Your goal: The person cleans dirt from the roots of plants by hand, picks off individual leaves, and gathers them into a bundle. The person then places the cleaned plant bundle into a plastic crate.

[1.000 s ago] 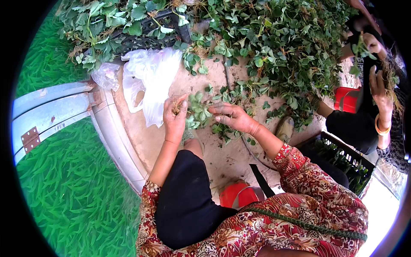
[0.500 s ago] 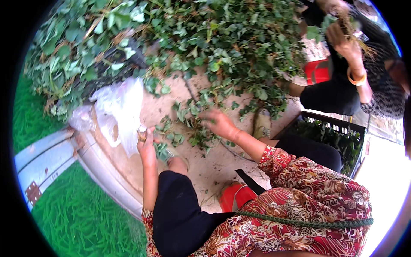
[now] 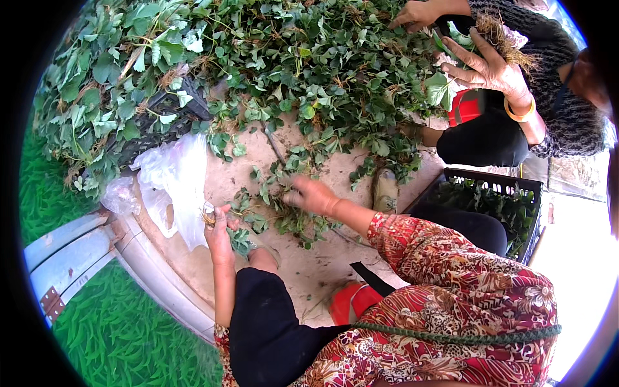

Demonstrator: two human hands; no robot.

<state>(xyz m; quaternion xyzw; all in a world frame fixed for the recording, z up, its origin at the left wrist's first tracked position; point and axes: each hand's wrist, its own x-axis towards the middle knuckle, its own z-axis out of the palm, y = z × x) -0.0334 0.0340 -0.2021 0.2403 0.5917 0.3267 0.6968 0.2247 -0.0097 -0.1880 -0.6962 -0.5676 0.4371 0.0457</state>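
My left hand [image 3: 220,235] is closed round a small bunch of rooted leafy plants [image 3: 241,242], their brown roots poking out by the thumb and green leaves hanging on the other side. Reaching across to the middle of the floor, my right hand [image 3: 314,196] is over loose leafy plants [image 3: 293,222]. Its fingertips are blurred among the leaves, so I cannot make out whether they grip a stem. A white plastic bag [image 3: 184,187] lies just left of my left hand. Beyond both hands spreads a big heap of the same plants [image 3: 284,58].
A co-worker at the right holds a rooted bunch [image 3: 500,40] in one hand [image 3: 493,74]. A black crate [image 3: 535,222] of greenery stands by my right knee. A red stool [image 3: 351,303] is beneath me. A pale curved rim [image 3: 161,277] borders the left side.
The view has shifted slightly. My right hand stays over the loose plants, my left keeps its bunch. The co-worker's fingers have spread, and their other hand has moved to the heap.
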